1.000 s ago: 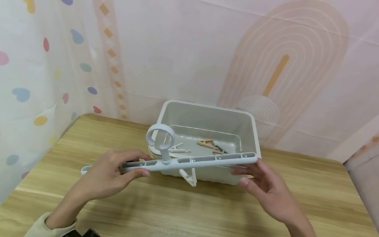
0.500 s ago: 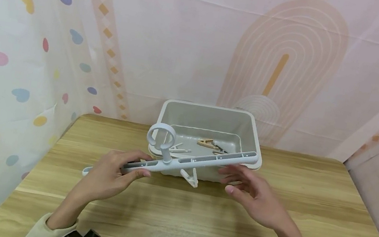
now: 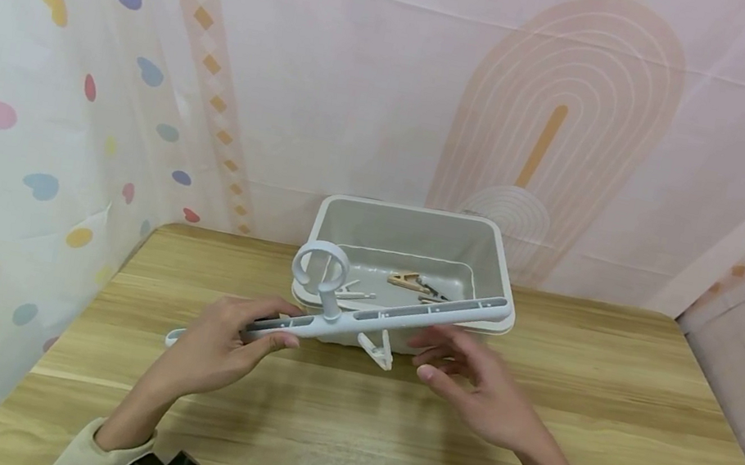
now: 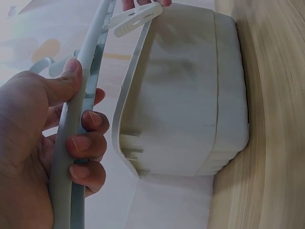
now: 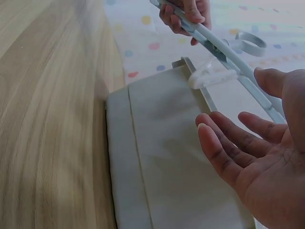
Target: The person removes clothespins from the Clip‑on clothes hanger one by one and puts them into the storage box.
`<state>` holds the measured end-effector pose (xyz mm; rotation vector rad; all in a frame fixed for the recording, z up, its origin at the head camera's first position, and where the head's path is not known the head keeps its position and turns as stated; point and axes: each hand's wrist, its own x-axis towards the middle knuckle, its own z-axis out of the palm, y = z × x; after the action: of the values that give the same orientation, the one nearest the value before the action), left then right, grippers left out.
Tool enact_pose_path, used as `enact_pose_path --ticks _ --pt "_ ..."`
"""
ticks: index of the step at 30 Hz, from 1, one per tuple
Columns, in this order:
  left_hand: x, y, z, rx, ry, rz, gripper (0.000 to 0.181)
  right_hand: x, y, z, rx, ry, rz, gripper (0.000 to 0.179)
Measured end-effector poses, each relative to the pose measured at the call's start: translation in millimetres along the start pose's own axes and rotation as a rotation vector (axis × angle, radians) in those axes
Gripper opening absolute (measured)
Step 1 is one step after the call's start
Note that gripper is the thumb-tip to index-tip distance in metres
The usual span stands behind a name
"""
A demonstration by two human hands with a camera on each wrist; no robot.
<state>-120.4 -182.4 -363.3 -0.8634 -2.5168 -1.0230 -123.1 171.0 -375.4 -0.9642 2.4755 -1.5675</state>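
A pale blue-grey plastic hanger (image 3: pixel 402 318) with a ring-shaped hook (image 3: pixel 323 257) is held aloft, slanting up to the right in front of the bin. My left hand (image 3: pixel 221 347) grips its left arm, fingers curled round the bar in the left wrist view. From the bar's underside hangs a white clip (image 3: pixel 377 350), near the middle. My right hand (image 3: pixel 483 389) is just right of that clip, below the bar, with nothing in it. Its fingers are relaxed and slightly bent, seen palm-on in the right wrist view, apart from the clip (image 5: pixel 212 77).
A light grey plastic bin (image 3: pixel 412 219) stands at the back of the wooden table (image 3: pixel 335 442). Inside lie a white clothespin (image 3: pixel 356 294), a tan clothespin (image 3: pixel 406 280) and some dark pieces. A patterned curtain (image 3: pixel 337 93) hangs behind.
My right hand has moved left, from the hanger's right end toward the hanging clip. The left hand and hanger have shifted very slightly right.
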Motion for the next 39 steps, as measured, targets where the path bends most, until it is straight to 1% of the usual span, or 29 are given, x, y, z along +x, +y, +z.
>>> enact_pose_path --ticks 8,15,20,24,26,29,36,39 --pt "-0.5 -0.2 1.8 0.004 -0.011 -0.005 0.024 6.5 3 12 -0.003 0.011 -0.023 0.038" --pt "-0.5 2.4 3.7 0.016 -0.018 -0.018 0.025 10.5 3 19 -0.013 0.011 -0.011 0.037" --pt "0.5 2.5 5.5 0.016 -0.013 0.007 0.025 14.4 1 25 -0.022 0.014 -0.009 0.034" --pt "1.1 3.1 6.8 0.014 -0.008 0.021 0.024 16.0 1 29 -0.036 -0.006 0.017 0.035" --pt "1.2 4.0 7.5 0.011 -0.008 0.021 0.025 15.4 1 30 -0.043 -0.011 0.029 0.035" --pt "1.2 5.1 8.7 0.005 -0.013 0.015 0.024 14.9 2 30 -0.043 -0.016 0.026 0.033" --pt "1.0 6.3 11.4 -0.009 -0.029 0.004 0.024 13.9 3 29 0.026 -0.058 0.007 0.026" --pt "1.0 6.5 12.2 -0.003 -0.035 -0.006 0.024 12.4 4 26 0.02 -0.06 0.009 0.024"
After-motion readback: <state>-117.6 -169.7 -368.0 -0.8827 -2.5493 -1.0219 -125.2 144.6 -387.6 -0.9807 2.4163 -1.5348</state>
